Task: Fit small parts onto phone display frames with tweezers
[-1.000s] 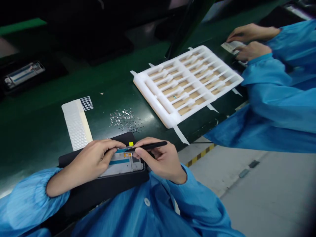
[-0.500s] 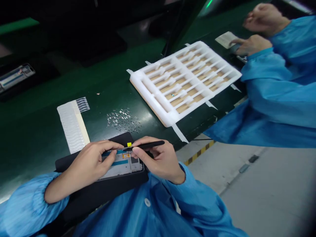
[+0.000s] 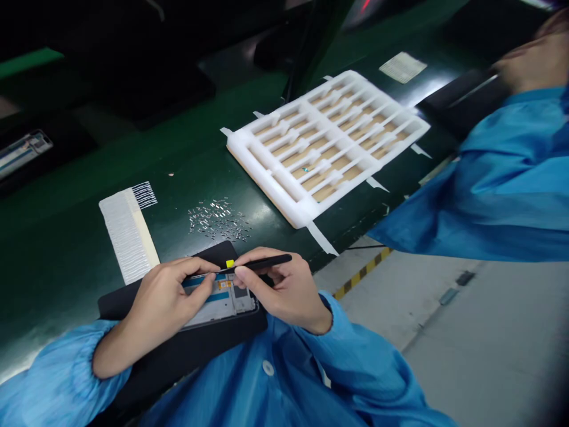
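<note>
An opened phone frame (image 3: 211, 310), silver with blue strips and an orange flex piece, lies on a black pad (image 3: 113, 305) in front of me. My left hand (image 3: 171, 293) reaches over it from the left, thumb and index finger closed together at its far edge. In my right hand (image 3: 280, 290) are black tweezers (image 3: 269, 261), held like a pen. Their tips point left along that edge and meet the left fingertips. Whatever tiny part may be between the tips is too small to make out. A yellow tab (image 3: 230, 263) sticks up beside them.
Small metal pieces (image 3: 217, 219) lie scattered beyond the pad. A white sheet with thin strips (image 3: 127, 231) is at the left. A white foam tray (image 3: 329, 136) is taped down at the right. A co-worker's arm in a blue sleeve (image 3: 511, 160) is at far right.
My left fingertips have come closer together, nearer the tweezer tips. The tweezers have shifted slightly left. The co-worker's hands have moved right, away from the small sheet, as the view shifted a little.
</note>
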`<state>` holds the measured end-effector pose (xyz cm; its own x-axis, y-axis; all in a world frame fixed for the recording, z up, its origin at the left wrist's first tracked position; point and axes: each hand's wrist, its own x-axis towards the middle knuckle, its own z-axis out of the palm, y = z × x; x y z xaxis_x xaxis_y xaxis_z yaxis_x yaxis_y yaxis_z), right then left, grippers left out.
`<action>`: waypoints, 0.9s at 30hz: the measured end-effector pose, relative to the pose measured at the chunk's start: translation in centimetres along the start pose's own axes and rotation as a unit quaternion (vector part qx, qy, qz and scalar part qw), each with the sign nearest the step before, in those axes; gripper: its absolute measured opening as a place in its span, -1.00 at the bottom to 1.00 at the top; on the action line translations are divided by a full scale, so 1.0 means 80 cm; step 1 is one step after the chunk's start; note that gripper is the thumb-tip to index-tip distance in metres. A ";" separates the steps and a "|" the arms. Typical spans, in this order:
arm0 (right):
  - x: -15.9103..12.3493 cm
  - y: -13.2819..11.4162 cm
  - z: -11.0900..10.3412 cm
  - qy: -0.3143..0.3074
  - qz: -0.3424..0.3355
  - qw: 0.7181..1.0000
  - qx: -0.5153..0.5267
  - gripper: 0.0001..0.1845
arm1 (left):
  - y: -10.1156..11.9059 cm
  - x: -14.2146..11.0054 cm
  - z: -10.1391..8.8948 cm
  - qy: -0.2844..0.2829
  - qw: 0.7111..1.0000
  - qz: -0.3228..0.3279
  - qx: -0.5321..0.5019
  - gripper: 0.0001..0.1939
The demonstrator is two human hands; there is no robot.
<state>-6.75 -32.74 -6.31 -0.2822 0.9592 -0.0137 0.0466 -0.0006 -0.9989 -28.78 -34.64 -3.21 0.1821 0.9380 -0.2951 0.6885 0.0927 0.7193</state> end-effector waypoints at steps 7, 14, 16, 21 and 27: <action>-0.002 0.002 0.001 0.015 -0.022 1.000 -0.016 -0.92 | -0.002 0.001 0.006 0.024 1.000 -0.018 0.003 -0.78; -0.003 0.007 0.000 0.038 -0.150 0.985 -0.073 -0.88 | -0.002 0.001 0.009 0.039 0.999 -0.006 0.019 -0.81; -0.003 0.008 -0.001 0.030 -0.176 0.981 -0.076 -0.86 | -0.002 0.002 0.009 0.044 0.999 0.009 0.027 -0.82; -0.004 0.011 -0.002 0.012 -0.200 0.977 -0.076 -0.83 | -0.004 0.001 0.009 0.059 0.996 0.044 0.047 -0.82; -0.004 0.012 -0.001 0.011 -0.211 0.975 -0.072 -0.83 | -0.005 0.000 0.011 0.071 0.993 0.076 0.060 -0.83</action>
<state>-6.53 -32.99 -7.29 -0.2848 0.8716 0.3991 0.0650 0.4330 -0.8991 -28.41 -34.96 -4.05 0.1948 0.9766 -0.0916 0.7415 -0.0855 0.6655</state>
